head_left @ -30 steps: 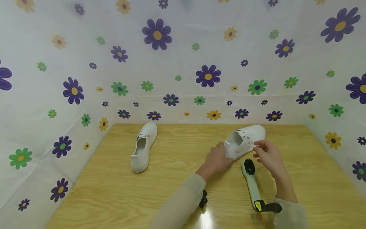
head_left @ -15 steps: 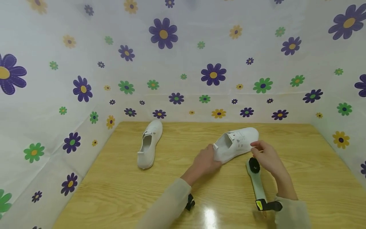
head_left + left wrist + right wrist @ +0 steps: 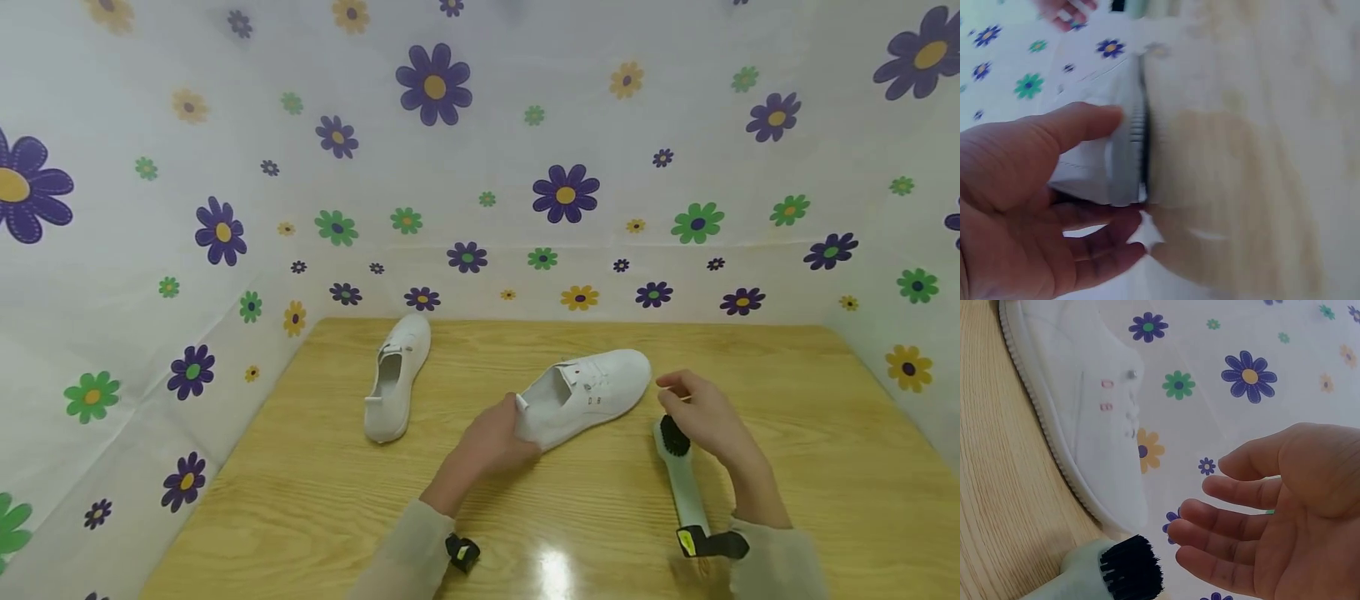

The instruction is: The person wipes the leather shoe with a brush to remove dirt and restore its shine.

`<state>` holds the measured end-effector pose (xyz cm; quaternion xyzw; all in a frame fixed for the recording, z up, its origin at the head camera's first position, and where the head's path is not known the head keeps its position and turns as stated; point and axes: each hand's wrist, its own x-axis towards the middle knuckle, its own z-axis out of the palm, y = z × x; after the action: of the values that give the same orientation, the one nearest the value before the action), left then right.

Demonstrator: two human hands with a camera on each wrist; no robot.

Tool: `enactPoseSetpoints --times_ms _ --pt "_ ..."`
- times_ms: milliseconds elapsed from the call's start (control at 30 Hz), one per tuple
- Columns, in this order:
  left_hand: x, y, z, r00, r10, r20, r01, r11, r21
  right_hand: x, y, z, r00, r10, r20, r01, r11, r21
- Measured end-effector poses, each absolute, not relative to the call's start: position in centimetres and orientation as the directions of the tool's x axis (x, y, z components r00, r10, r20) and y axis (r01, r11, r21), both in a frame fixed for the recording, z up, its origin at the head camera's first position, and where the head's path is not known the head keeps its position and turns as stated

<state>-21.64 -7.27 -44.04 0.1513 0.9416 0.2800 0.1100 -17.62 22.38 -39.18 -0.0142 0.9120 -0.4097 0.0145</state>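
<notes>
A white shoe [image 3: 600, 392] points its toe to the right, with eyelets and small red marks on its side [image 3: 1110, 425]. My left hand [image 3: 495, 433] grips it by the heel, thumb on one side and fingers on the other, as the left wrist view shows [image 3: 1029, 187]. Whether the sole touches the table is unclear. Right of the toe, my right hand [image 3: 708, 417] hovers with loosely bent fingers, holding nothing and apart from the shoe. Below it lies a pale green brush [image 3: 684, 483], black bristles [image 3: 1132, 569] up. The wrist camera strap hides its handle end.
The matching white shoe [image 3: 397, 379] stands at the left back of the wooden table [image 3: 300, 517], toe toward the back. White cloth with flowers [image 3: 487, 150] encloses the table at the back and both sides.
My left hand has drawn the shoe leftward and a little toward me, away from my right hand. The right hand stays near the brush. The head view has shifted slightly.
</notes>
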Motion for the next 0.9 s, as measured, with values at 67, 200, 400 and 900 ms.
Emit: enactPoseSetpoints --times_ms 67,200,400,900 --pt "-21.5 -8.3 -43.8 -0.925 0.353 -0.138 0.227 0.808 0.544 -17.7 22.3 -39.2 -0.999 -0.047 -0.023 -0.014 0.669 -0.743" --pt "-21.2 -9.9 -42.9 -0.912 0.368 -0.182 0.23 0.825 0.515 -17.7 22.1 -39.2 -0.997 -0.062 -0.051 -0.004 0.672 -0.741" --pt "-21.1 -10.8 -41.7 -0.9 0.366 -0.236 0.209 0.838 0.504 -17.5 22.1 -38.8 -0.996 -0.081 -0.045 -0.024 0.696 -0.718" --pt "-22.8 -13.6 -43.1 -0.867 0.458 -0.196 0.286 0.78 0.557 -16.8 23.1 -38.4 -0.992 -0.109 -0.065 -0.034 0.719 -0.694"
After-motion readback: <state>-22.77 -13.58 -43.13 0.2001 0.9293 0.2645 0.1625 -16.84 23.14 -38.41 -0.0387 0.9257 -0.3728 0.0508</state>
